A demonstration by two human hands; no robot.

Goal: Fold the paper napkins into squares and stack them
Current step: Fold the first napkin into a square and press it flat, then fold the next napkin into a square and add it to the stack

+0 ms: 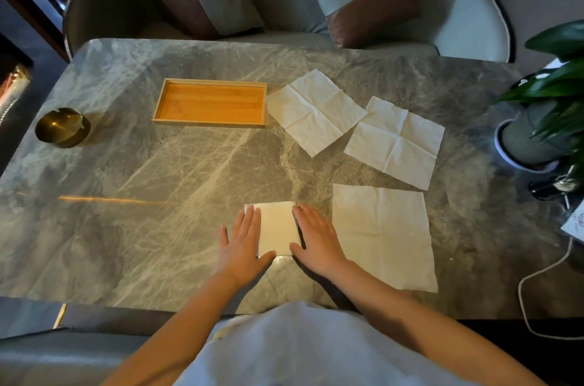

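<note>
One folded napkin on counter | left hand and right hand flat, fingers straight, gripping nothing | we should press creases outward, keeping edges square.

The left half of the surface is bare from the near edge back to the wooden tray and the brass bowl at far left, which stand well apart. The right half is largely covered by three flat open sheets, the far napkin just beside the tray, the middle napkin and the near napkin, with little bare stone between them. The right edge is crowded by a potted plant with overhanging leaves and by keys; the left hand and right hand lie flat on a folded napkin at near centre.
</note>
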